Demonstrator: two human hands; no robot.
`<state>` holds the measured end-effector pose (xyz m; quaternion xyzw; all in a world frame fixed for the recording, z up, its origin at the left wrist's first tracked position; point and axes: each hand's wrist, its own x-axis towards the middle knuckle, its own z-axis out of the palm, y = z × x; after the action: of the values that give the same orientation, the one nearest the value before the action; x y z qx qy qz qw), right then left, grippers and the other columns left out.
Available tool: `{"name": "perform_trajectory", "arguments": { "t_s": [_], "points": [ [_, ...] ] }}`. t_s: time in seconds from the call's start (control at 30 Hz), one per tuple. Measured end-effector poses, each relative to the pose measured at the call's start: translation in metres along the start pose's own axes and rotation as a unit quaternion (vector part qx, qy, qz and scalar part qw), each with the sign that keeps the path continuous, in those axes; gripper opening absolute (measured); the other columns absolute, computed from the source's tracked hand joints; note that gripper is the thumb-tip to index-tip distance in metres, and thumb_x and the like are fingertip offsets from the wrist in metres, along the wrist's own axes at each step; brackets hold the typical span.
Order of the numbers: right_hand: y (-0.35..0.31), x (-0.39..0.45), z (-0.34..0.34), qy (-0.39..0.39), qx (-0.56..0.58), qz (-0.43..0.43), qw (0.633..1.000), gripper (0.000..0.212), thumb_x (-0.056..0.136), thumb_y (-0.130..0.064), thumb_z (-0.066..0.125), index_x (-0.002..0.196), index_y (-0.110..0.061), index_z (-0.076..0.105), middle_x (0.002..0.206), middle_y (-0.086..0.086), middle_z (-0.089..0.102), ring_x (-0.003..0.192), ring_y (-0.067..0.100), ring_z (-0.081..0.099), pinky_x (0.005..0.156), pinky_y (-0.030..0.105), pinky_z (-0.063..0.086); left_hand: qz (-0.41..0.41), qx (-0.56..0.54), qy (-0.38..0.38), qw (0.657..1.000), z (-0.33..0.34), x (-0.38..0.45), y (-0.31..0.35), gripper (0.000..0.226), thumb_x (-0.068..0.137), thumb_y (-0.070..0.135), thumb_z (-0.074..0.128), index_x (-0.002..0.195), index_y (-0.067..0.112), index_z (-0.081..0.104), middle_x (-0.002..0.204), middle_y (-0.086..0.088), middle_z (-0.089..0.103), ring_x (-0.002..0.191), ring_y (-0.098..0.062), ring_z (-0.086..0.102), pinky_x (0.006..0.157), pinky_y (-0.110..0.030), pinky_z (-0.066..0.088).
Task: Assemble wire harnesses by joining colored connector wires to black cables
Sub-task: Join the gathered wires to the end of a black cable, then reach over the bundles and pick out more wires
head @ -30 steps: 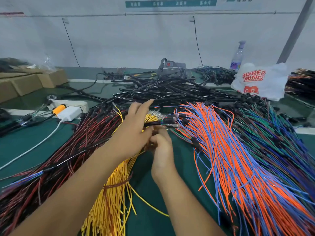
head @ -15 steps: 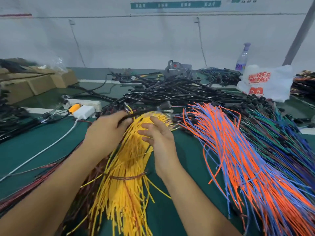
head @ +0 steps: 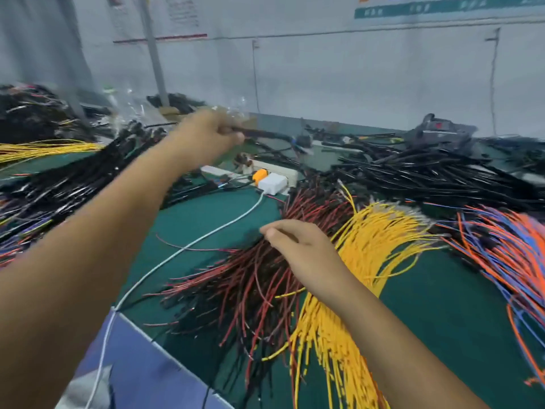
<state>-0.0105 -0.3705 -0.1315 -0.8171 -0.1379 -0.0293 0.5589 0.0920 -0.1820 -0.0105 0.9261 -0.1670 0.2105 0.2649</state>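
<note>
Since a moment ago the left hand (head: 206,137) has swung up and away from the yellow wires (head: 362,261), carrying a black cable (head: 265,133) out toward the far left of the bench (head: 442,305), while the right hand (head: 298,246) has let go and dropped back over the red and black wires (head: 250,278); the view has turned left with it. Nearest me, the yellow wires fan out from the lower right, their bare tips pointing up and away, with the red and black bundle lying just left of them and partly under the right hand. That hand hovers with fingers loosely curled, thumb and forefinger close together, pinching nothing that I can make out. A white cord (head: 182,249) runs across the green top to a white charger (head: 272,184) plugged in at a power strip (head: 283,172). Farther off, the left hand is closed in a fist round the black cable, whose long axis runs left to right, its free end trailing off to the right of the fist. Left of that fist lies a heap of finished harnesses (head: 59,184), and I'd guess the cable is headed there. The loose black cables (head: 427,172) wait at the far right, beyond the orange and blue wires (head: 507,246), so the right hand is the nearer one for the next pick.
</note>
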Motion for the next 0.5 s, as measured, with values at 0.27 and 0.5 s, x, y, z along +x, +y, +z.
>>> {"name": "perform_trajectory", "arguments": {
  "t_s": [0.27,0.5],
  "points": [
    [0.013,-0.012,-0.008,0.02,-0.025,0.034,0.999,0.024,0.1,-0.034,0.046,0.09,-0.044,0.066,0.097,-0.024,0.066,0.085,-0.014,0.06,0.074,0.013,0.041,-0.205,0.307,-0.147,0.917,0.05,-0.045,-0.16,0.068,0.095,0.053,0.043,0.152,0.03,0.015,0.149,-0.016,0.034,0.136,-0.037,0.032,0.107,-0.051,0.031],
    [0.037,-0.025,-0.05,0.109,-0.02,0.056,0.992,0.026,0.099,-0.028,0.05,0.086,-0.037,0.071,0.088,-0.017,0.071,0.081,-0.009,0.064,0.074,0.017,0.047,-0.302,0.234,-0.205,0.901,0.079,-0.078,-0.198,0.057,0.098,0.058,0.025,0.151,0.041,0.013,0.162,-0.002,0.009,0.148,-0.026,0.006,0.115,-0.056,0.012]
  ]
}}
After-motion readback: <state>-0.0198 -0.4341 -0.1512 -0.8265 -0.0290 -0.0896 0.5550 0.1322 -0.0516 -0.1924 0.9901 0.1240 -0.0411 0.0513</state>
